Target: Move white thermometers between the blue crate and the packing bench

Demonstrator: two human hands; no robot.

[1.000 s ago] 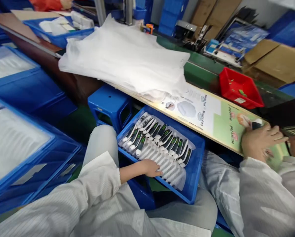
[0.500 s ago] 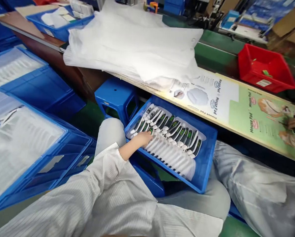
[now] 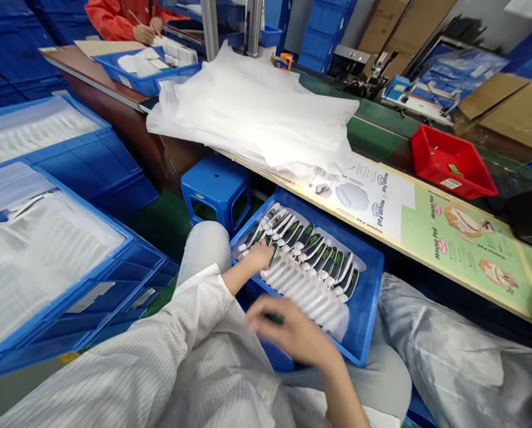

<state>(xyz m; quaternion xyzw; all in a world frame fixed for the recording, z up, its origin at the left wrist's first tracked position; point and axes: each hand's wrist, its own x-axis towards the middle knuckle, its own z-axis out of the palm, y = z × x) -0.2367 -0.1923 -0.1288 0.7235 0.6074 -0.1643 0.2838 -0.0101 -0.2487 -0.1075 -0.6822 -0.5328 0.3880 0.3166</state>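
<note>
A shallow blue bin (image 3: 368, 333) rests across my lap. Inside lie rows of curved black-and-white handle-like pieces (image 3: 319, 252) with green markings, and a row of pieces in translucent white sleeves (image 3: 305, 288). My left hand (image 3: 260, 257) reaches over the bin's left side, its fingers closed around one dark-and-white piece at the end of the rows. Nearer my body, in front of the bin, my right hand (image 3: 292, 330) is smeared by motion with its fingers bent. A dark patch shows between its thumb and fingers; I cannot make out whether it is an object.
White foam sheets (image 3: 257, 113) are piled on the bench, beside printed mouse pad cardboard (image 3: 462, 238) and a red bin (image 3: 453, 166). A blue stool (image 3: 216, 184) stands beneath. Blue crates (image 3: 114, 279) are at left. A seated person's leg (image 3: 453, 345) is at right; another person in orange (image 3: 114, 21) works behind.
My right hand has come into view in front of the bin. My left hand stays at the bin's left end. The view has tilted up, bringing in the person in orange.
</note>
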